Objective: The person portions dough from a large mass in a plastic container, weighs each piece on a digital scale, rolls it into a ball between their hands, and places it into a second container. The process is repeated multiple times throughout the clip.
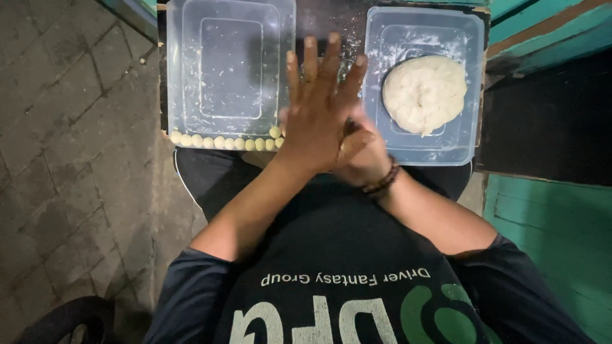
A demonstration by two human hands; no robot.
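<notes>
Whatever sits between the two palms is hidden; from the way the hands are pressed flat together, one across the other, I judge that a small piece of dough is being rolled there, but none of it shows. The left hand [319, 108] lies on top, fingers straight and spread, pointing away from the body. The right hand [364, 156] lies beneath it, palm up, only its thumb side and a beaded wristband showing; it is blurred, so whether its fingers curl or lie flat cannot be told.

Just to the left of the hands, a row of small dough balls [223, 141] lines the near wall of a clear plastic tub [185, 38]. The row runs from the tub's far-left corner up to the left hand's wrist, with one ball set above the row at that end. The rest of this tub holds nothing, so by my reckoning the work is at an early stage: one row filled, most of the floor still bare.

To the right of the hands, a second clear tub [472, 95], dusted with flour, holds a large lump of dough [425, 93], which looks mostly unused. Between the tubs, beyond the fingertips, is a dark board [331, 16] speckled with flour.

The hands cover the inner edges of both tubs, so any balls hidden there cannot be counted. Both tubs' far rims are cut off at the top.
</notes>
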